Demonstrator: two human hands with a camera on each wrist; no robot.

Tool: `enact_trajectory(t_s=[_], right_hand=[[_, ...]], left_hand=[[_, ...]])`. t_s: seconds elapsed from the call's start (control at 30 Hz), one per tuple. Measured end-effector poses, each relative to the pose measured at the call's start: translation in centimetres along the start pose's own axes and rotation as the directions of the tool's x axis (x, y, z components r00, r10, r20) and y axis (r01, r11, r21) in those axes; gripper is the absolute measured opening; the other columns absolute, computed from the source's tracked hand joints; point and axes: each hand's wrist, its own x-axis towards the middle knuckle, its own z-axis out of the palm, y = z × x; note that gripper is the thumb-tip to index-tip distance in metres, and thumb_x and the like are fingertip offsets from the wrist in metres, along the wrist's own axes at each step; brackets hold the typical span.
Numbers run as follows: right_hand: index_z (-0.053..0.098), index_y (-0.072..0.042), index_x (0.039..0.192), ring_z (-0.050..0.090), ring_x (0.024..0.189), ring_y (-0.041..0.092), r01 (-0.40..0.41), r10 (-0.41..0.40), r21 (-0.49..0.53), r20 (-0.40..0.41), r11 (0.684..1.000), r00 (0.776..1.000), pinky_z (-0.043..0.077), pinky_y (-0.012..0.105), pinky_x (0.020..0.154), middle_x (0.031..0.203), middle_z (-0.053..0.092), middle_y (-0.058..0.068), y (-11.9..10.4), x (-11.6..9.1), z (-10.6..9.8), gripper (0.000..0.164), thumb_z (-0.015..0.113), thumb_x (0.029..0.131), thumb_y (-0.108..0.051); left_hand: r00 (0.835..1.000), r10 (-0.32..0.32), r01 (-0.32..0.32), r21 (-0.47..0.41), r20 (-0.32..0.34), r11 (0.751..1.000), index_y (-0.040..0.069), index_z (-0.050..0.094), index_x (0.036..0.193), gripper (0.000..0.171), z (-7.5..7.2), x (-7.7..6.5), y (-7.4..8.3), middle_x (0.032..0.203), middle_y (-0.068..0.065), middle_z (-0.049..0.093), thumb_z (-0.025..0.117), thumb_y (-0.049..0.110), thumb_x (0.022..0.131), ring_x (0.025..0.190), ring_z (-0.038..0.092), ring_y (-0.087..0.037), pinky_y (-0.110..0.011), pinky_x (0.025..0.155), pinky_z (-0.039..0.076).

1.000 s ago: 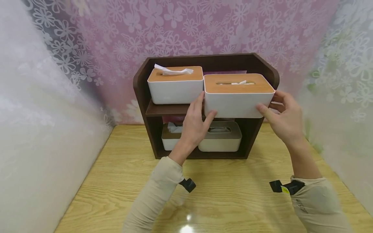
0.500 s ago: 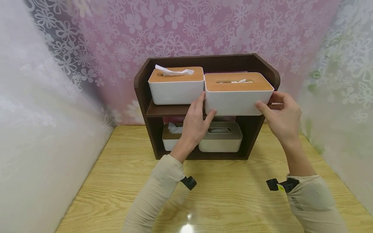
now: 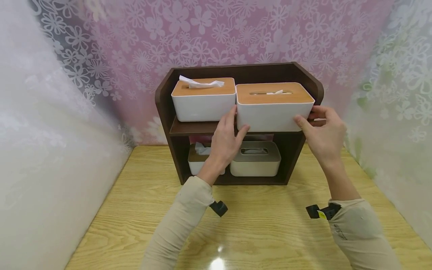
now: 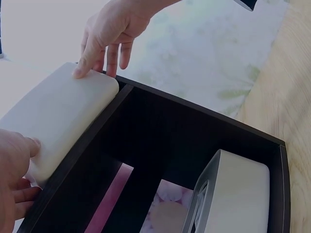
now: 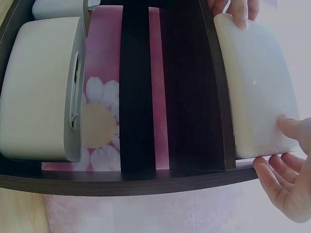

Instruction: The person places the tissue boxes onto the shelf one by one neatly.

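A white tissue box (image 3: pixel 270 117) with a wood-look lid and a slot sits at the right of the dark shelf's (image 3: pixel 202 129) upper level. My right hand (image 3: pixel 325 135) grips its right end, thumb on the front face and fingers round the side. At the lower left corner my left hand (image 3: pixel 224 144) holds the same box, its thumb (image 4: pixel 33 145) on the front and its fingers at the left side. Both wrist views show the white front face between the two hands. Beside it, close against its left end, stands a similar tissue box (image 3: pixel 204 107) with a tissue sticking out.
On the lower level stand a grey-lidded tissue box (image 3: pixel 255 167) and a brown-lidded one (image 3: pixel 197 166), the latter partly behind my left wrist. Shelf side panels (image 3: pixel 165 112) bound both levels. The wooden table (image 3: pixel 256 221) spreads in front, with floral sheeting (image 3: pixel 216 33) behind.
The held tissue box has moved farther back into the upper level and slightly left. My right hand has moved along with it, while my left hand has hardly shifted.
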Motion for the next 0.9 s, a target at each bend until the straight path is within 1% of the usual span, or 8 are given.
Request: enact_trajectory(t_s=[0.1, 0.4, 0.57, 0.7, 0.9], right_hand=[[0.067, 0.001, 0.114, 0.056, 0.068, -0.007, 0.008, -0.008, -0.015, -0.017, 1.000, 1.000, 0.045, 0.008, 0.064, 0.088, 0.062, -0.005, 0.1, 0.0, 0.2, 0.046, 0.084, 0.080, -0.024], [0.065, 0.000, 0.109, 0.055, 0.066, -0.007, 0.003, -0.004, -0.021, -0.046, 1.000, 0.999, 0.044, 0.009, 0.063, 0.084, 0.056, -0.014, 0.6, 0.2, 0.6, 0.044, 0.085, 0.079, -0.026], [0.065, 0.000, 0.108, 0.053, 0.066, -0.007, -0.003, 0.001, -0.034, -0.056, 0.999, 0.998, 0.044, 0.010, 0.064, 0.084, 0.055, -0.012, 0.7, 0.2, 0.8, 0.044, 0.084, 0.080, -0.028], [0.064, 0.002, 0.107, 0.052, 0.066, -0.008, 0.018, -0.021, -0.045, -0.072, 0.999, 0.997, 0.043, 0.010, 0.066, 0.084, 0.055, -0.010, 0.7, 0.3, 1.0, 0.045, 0.084, 0.080, -0.028], [0.062, 0.004, 0.102, 0.049, 0.069, -0.006, 0.042, -0.047, -0.047, -0.107, 0.998, 0.993, 0.042, 0.010, 0.068, 0.082, 0.051, -0.011, 0.8, 0.3, 1.2, 0.045, 0.084, 0.080, -0.029]], left_hand=[[1.000, -0.004, 0.004, 0.015, -0.001, 1.000, 0.003, 0.036, 0.151, 0.067, 0.0, 0.1, 0.0, 0.138, -0.016, 0.054, 0.063, 0.034, 0.098, 0.124, 0.056, -0.027, -0.039, 0.094, 0.053], [1.000, -0.007, 0.007, 0.035, -0.004, 0.999, 0.002, 0.039, 0.149, 0.066, 0.2, 0.4, -0.1, 0.136, -0.014, 0.056, 0.064, 0.034, 0.098, 0.124, 0.056, -0.026, -0.039, 0.095, 0.052], [1.000, -0.020, 0.020, 0.039, -0.012, 0.999, 0.003, 0.042, 0.147, 0.063, 0.2, 0.6, -0.1, 0.132, -0.013, 0.058, 0.065, 0.034, 0.097, 0.121, 0.058, -0.025, -0.039, 0.094, 0.053], [0.999, -0.026, 0.027, 0.053, -0.026, 0.998, 0.003, 0.044, 0.145, 0.062, 0.2, 0.7, 0.0, 0.130, -0.012, 0.060, 0.066, 0.035, 0.096, 0.119, 0.059, -0.024, -0.038, 0.092, 0.053], [0.998, -0.014, 0.019, 0.086, -0.055, 0.996, 0.004, 0.048, 0.142, 0.060, 0.5, 0.8, 0.0, 0.126, -0.011, 0.062, 0.066, 0.037, 0.096, 0.115, 0.062, -0.023, -0.038, 0.089, 0.055]])
